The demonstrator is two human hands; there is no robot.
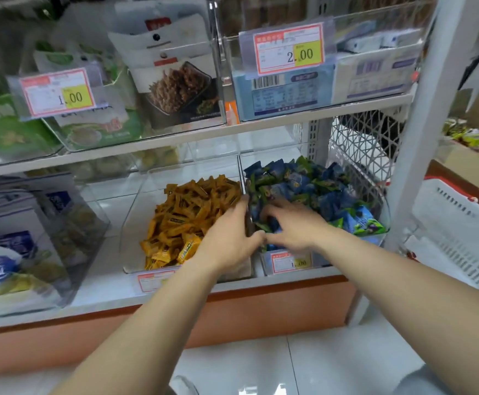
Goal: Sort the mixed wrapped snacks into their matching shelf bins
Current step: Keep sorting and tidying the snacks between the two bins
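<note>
price tag 2.00 (289,49) upper right | price tag 1.00 (58,92) upper left | white basket (457,238) right | tiled floor (289,366)

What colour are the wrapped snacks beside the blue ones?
The snacks are yellow-orange, clearest in the head view.

White shelving (419,155) stands on pale glossy floor tiles (332,366).
</note>
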